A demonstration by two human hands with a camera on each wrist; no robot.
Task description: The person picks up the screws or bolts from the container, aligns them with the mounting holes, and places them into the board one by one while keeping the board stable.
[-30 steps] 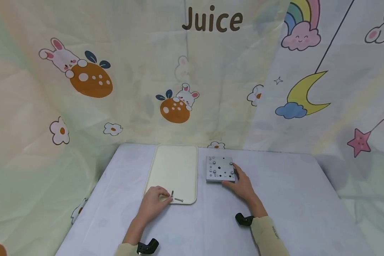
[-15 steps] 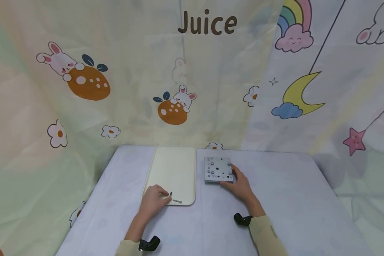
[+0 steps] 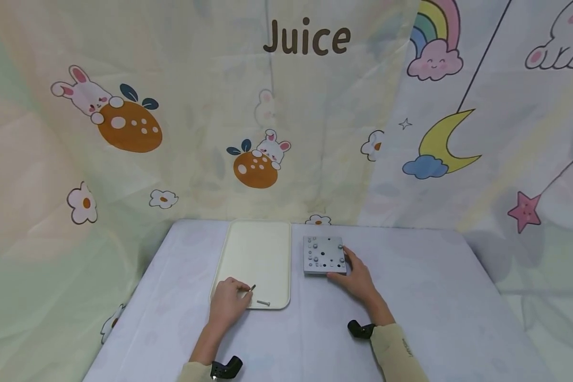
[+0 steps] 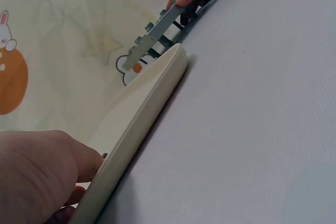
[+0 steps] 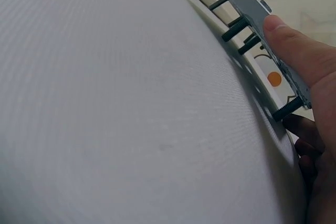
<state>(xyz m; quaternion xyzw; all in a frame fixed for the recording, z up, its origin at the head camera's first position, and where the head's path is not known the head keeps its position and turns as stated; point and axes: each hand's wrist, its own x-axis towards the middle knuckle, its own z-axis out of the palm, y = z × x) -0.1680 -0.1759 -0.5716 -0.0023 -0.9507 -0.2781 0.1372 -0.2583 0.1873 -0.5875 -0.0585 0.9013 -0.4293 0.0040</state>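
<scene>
At the near edge of the cream tray [image 3: 262,249], my left hand [image 3: 228,303] pinches a small dark screw [image 3: 252,288] between thumb and fingertips. Only the screw's end shows past the fingers. A second, silver screw [image 3: 263,303] lies on the tray just to the right of that hand. My right hand [image 3: 361,278] grips the grey metal plate [image 3: 323,254] at its right near corner, thumb along the near edge. Holes and several screw heads dot the plate's top. Threaded shanks [image 5: 289,108] stick out beneath it in the right wrist view, raising it off the cloth.
A white cloth [image 3: 410,297] covers the table. The tray and the plate lie side by side with a narrow gap between them. Behind the table hangs a printed curtain [image 3: 196,106]. Each wrist wears a black camera [image 3: 361,329].
The screw at my left fingertips has turned from nearly upright to slanting right. My right hand keeps its grip on the plate. The whole head view has shifted slightly.
</scene>
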